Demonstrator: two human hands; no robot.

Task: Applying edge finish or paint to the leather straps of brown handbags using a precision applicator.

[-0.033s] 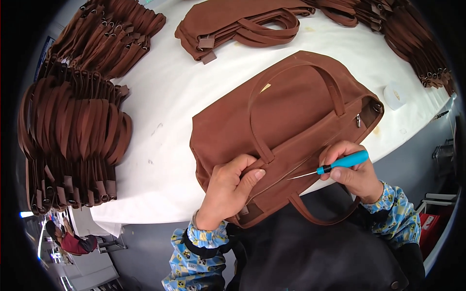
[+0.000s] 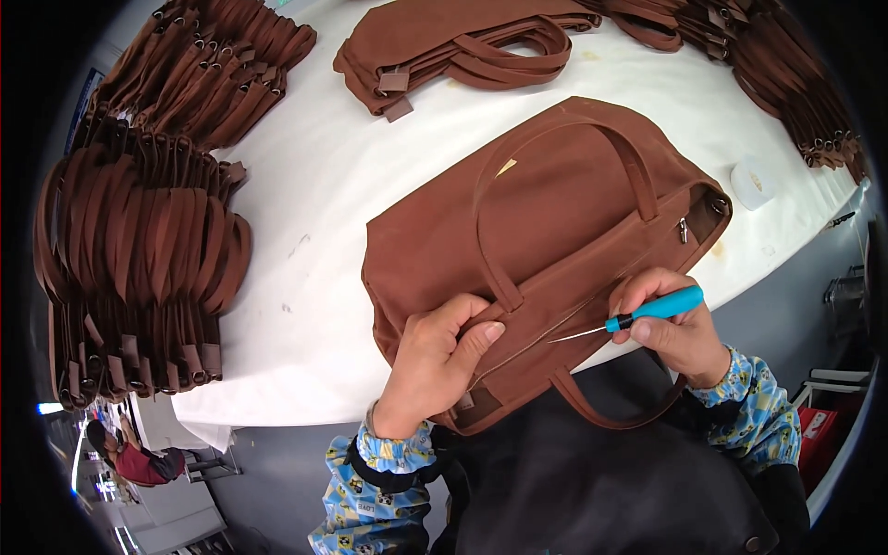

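Note:
A brown handbag (image 2: 555,199) lies on its side before me, its zipped top toward me. One handle arcs over the upper panel and the other hangs toward my lap. My left hand (image 2: 439,361) pinches the bag's top edge beside a handle end, thumb on top and fingers partly hidden. In my right hand (image 2: 675,328) is an awl (image 2: 668,303) with a blue handle and a thin metal shaft. Its tip points left, over the top panel near the zipper; whether it touches the material I cannot tell. A metal zipper pull (image 2: 684,230) shows near the bag's right end.
The white-covered table (image 2: 296,268) carries stacked brown straps (image 2: 148,231) at the left, more folded bags (image 2: 453,46) at the back, and further brown pieces (image 2: 786,83) at the far right. A small translucent container (image 2: 752,181) stands right of the bag. Another person (image 2: 139,458) sits at lower left.

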